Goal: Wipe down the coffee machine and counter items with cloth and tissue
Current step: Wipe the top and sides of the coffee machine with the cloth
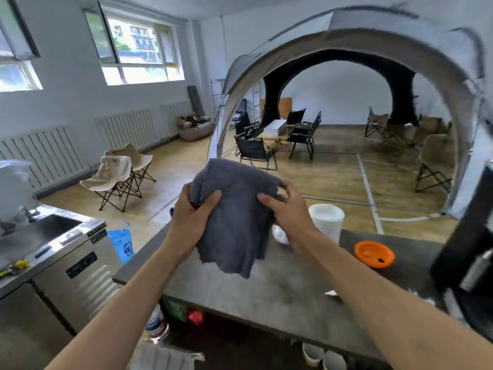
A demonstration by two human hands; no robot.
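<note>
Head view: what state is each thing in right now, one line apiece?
Cloth: folded, held up above the counter.
Left hand: grips the cloth.
Right hand: grips the cloth.
Orange bowl: upright on the counter.
White stack: upright on the counter.
Window: swung open.

No text can be read: the print on the blue bag (123,243), the logos on the beige folding chairs (117,169) and the steel cabinet's (80,265) labels are too blurred.
</note>
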